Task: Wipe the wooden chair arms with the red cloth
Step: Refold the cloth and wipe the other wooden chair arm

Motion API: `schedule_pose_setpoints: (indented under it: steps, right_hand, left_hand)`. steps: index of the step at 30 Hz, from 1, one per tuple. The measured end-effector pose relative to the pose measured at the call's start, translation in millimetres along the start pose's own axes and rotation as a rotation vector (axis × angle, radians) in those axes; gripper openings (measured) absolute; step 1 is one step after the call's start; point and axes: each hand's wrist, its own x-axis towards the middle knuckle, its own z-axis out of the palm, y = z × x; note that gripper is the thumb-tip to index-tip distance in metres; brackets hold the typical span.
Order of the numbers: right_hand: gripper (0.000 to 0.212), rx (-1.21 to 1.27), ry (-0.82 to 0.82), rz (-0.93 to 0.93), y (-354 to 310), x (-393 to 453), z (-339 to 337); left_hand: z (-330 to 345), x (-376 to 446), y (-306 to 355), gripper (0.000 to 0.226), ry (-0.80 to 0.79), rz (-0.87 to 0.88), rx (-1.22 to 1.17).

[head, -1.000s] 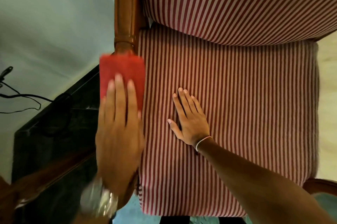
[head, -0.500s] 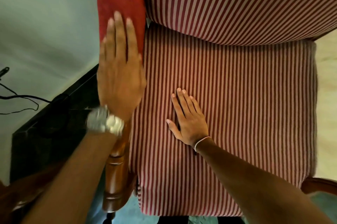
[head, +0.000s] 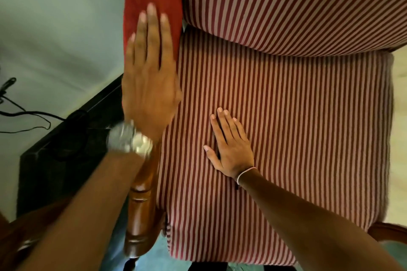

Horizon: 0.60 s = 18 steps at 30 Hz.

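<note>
No lettering can be read anywhere here. The wristwatch (head: pixel 130 139) face is too blurred to read.

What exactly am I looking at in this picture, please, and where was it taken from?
There is no machine here: the picture comes from a camera worn on a person's head, looking down at their own two hands. Below is a chair with a striped seat cushion and wooden arms. The left hand presses a red cloth flat against the far end of the left chair arm, fingers stretched out rather than curled in a grip. The right hand rests flat and empty on the cushion. A watch sits on the left wrist.
</note>
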Motion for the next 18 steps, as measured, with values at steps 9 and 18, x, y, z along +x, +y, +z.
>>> schedule_pose_setpoints:
  steps: [9,18]
  right_hand:
    - [0.077,-0.002,0.003,0.018,-0.8,-2.8,6.6]
    - [0.077,0.013,-0.016,0.018,-1.8,-2.2,0.8]
  left_hand:
    - [-11.5,-115.3,-9.7,0.064,-0.166,0.034,0.018]
    - [0.2,-33.8,-5.9,0.062,-0.02,0.006,-0.034]
